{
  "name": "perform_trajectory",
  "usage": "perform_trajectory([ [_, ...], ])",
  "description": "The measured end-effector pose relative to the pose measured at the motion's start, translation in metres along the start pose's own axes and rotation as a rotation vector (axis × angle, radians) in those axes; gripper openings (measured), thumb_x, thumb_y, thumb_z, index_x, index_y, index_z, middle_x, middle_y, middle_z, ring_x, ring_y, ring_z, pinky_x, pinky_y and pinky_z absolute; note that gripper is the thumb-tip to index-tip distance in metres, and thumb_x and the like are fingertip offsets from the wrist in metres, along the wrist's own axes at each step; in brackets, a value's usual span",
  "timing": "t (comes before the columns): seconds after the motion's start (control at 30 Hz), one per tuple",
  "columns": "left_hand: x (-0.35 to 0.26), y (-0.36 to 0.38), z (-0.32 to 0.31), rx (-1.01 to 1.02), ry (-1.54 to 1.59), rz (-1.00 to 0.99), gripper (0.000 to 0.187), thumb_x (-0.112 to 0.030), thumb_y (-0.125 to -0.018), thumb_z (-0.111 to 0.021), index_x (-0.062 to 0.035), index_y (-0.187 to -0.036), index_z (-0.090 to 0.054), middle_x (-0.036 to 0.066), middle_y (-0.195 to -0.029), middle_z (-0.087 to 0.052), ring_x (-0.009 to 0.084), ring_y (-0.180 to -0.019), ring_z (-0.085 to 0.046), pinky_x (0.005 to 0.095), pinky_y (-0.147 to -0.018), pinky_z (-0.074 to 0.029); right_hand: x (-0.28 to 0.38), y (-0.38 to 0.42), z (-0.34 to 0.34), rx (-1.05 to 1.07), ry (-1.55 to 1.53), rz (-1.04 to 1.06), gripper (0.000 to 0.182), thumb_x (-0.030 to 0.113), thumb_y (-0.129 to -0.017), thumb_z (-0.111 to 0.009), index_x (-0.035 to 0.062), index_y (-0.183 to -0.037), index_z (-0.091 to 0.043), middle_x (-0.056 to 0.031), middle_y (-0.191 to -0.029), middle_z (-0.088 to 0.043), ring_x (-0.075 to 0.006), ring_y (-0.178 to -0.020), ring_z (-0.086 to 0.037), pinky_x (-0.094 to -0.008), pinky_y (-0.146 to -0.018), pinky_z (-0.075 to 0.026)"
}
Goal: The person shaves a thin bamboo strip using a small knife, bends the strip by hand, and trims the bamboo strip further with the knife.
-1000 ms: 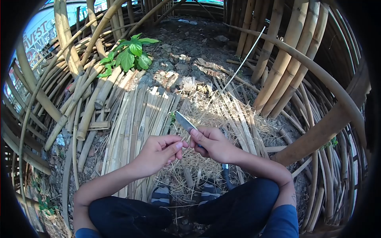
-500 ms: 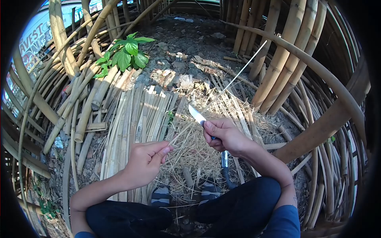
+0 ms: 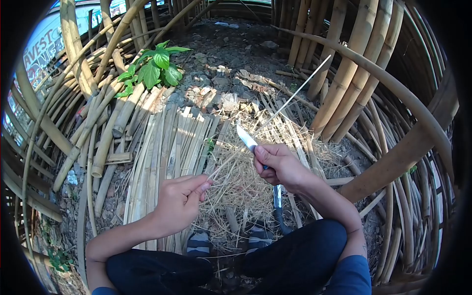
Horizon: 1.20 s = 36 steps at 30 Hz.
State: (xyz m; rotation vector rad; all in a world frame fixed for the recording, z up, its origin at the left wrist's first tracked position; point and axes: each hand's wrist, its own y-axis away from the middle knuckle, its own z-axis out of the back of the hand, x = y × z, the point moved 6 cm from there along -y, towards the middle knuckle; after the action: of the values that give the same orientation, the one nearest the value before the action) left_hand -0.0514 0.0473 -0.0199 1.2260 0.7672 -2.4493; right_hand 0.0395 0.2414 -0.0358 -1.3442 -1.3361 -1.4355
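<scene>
A thin pale bamboo strip (image 3: 298, 92) slants from lower left to upper right in front of me. My left hand (image 3: 183, 201) pinches its near end between thumb and fingertips. In my right hand (image 3: 280, 167) is a knife (image 3: 246, 138) with a blue handle, mostly covered by the fingers. The blade points up and to the left and overlaps the strip in this view. Below both hands, a heap of bamboo shavings (image 3: 240, 189) covers the ground in front of my feet.
Cut bamboo slats (image 3: 172, 142) lie in a row to the left. A bladed tool with a dark curved handle (image 3: 281, 220) rests by my right knee. Thick bamboo poles (image 3: 361, 73) stand at right, one leaning bamboo pole (image 3: 393, 152) crossing nearby. A leafy plant (image 3: 156, 69) grows at back left.
The knife and right hand have shifted very slightly right and down. The strip's far end has dipped a little. The left hand keeps its pinch, almost unmoved.
</scene>
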Motion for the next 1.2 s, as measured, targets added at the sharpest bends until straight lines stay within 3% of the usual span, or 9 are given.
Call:
perform_trajectory([
  [0.13, -0.007, -0.004, -0.01, -0.001, 0.003, -0.021, 0.015, 0.001, -0.09, -0.056, 0.004, -0.099, -0.068, 0.01, -0.069, -0.062, 0.013, -0.061, -0.059, 0.0262, -0.056, -0.047, -0.013, 0.0, -0.034, 0.169, 0.037, -0.089, 0.045, 0.038, -0.102, -0.04, 0.0073, -0.072, -0.052, 0.0052, -0.053, -0.035, -0.0044, -0.043, -0.026, -0.0219, -0.041, -0.02],
  [0.2, -0.005, -0.003, -0.013, 0.001, -0.003, -0.045, 0.015, 0.001, -0.09, -0.056, 0.0035, -0.099, -0.068, 0.01, -0.07, -0.063, 0.0135, -0.062, -0.06, 0.0265, -0.056, -0.047, -0.018, -0.001, -0.055, 0.304, 0.154, -0.063, 0.041, 0.035, -0.102, -0.044, 0.0067, -0.075, -0.055, 0.0041, -0.055, -0.04, -0.0052, -0.048, -0.034, -0.0213, -0.047, -0.03],
  [0.6, -0.01, -0.006, -0.008, -0.013, 0.003, -0.059, 0.016, 0.0, -0.09, -0.055, 0.003, -0.1, -0.067, 0.011, -0.069, -0.062, 0.0144, -0.058, -0.059, 0.028, -0.053, -0.046, -0.008, -0.002, -0.044, 0.147, 0.311, 0.016, 0.043, 0.031, -0.101, -0.048, 0.0042, -0.068, -0.057, 0.0031, -0.053, -0.044, -0.0057, -0.048, -0.036, -0.0243, -0.046, -0.03],
  [0.8, -0.011, -0.006, -0.004, -0.039, 0.006, -0.052, 0.016, 0.0, -0.09, -0.055, 0.0041, -0.1, -0.067, 0.01, -0.067, -0.06, 0.0135, -0.057, -0.057, 0.0272, -0.052, -0.045, -0.007, -0.003, -0.037, 0.138, 0.314, 0.01, 0.045, 0.034, -0.102, -0.044, 0.0044, -0.071, -0.057, 0.0043, -0.051, -0.039, -0.0043, -0.044, -0.031, -0.0222, -0.042, -0.023],
  [0.87, -0.009, -0.003, 0.003, -0.065, -0.001, -0.033, 0.015, 0.001, -0.09, -0.056, 0.0041, -0.099, -0.068, 0.009, -0.066, -0.061, 0.0123, -0.057, -0.057, 0.026, -0.052, -0.043, 0.001, -0.007, -0.009, -0.075, 0.046, 0.039, 0.046, 0.035, -0.102, -0.043, 0.0052, -0.068, -0.055, 0.0036, -0.052, -0.039, -0.0057, -0.045, -0.029, -0.0236, -0.044, -0.025],
  [0.9, -0.007, 0.0, 0.006, -0.048, -0.024, -0.025, 0.014, 0.001, -0.09, -0.056, 0.0042, -0.098, -0.068, 0.009, -0.066, -0.06, 0.012, -0.057, -0.056, 0.0259, -0.052, -0.043, 0.007, -0.003, 0.006, -0.147, 0.067, 0.038, 0.046, 0.035, -0.103, -0.04, 0.0062, -0.069, -0.053, 0.0042, -0.052, -0.036, -0.0053, -0.044, -0.025, -0.0235, -0.042, -0.022],
  [1.07, -0.001, 0.004, -0.002, -0.008, -0.025, 0.0, 0.013, 0.0, -0.09, -0.057, 0.0045, -0.097, -0.068, 0.009, -0.065, -0.059, 0.0116, -0.056, -0.055, 0.0257, -0.052, -0.043, -0.003, 0.001, 0.001, -0.072, -0.017, -0.005, 0.045, 0.035, -0.103, -0.04, 0.0066, -0.071, -0.054, 0.0043, -0.053, -0.037, -0.0048, -0.044, -0.027, -0.0219, -0.042, -0.023],
  [1.2, -0.013, -0.001, -0.001, -0.059, -0.046, -0.064, 0.013, 0.001, -0.09, -0.056, 0.0046, -0.096, -0.067, 0.009, -0.064, -0.059, 0.0114, -0.056, -0.056, 0.0255, -0.052, -0.043, -0.005, 0.002, -0.016, 0.019, 0.092, -0.023, 0.044, 0.036, -0.102, -0.041, 0.0073, -0.07, -0.052, 0.005, -0.053, -0.035, -0.005, -0.044, -0.027, -0.0223, -0.041, -0.022],
])
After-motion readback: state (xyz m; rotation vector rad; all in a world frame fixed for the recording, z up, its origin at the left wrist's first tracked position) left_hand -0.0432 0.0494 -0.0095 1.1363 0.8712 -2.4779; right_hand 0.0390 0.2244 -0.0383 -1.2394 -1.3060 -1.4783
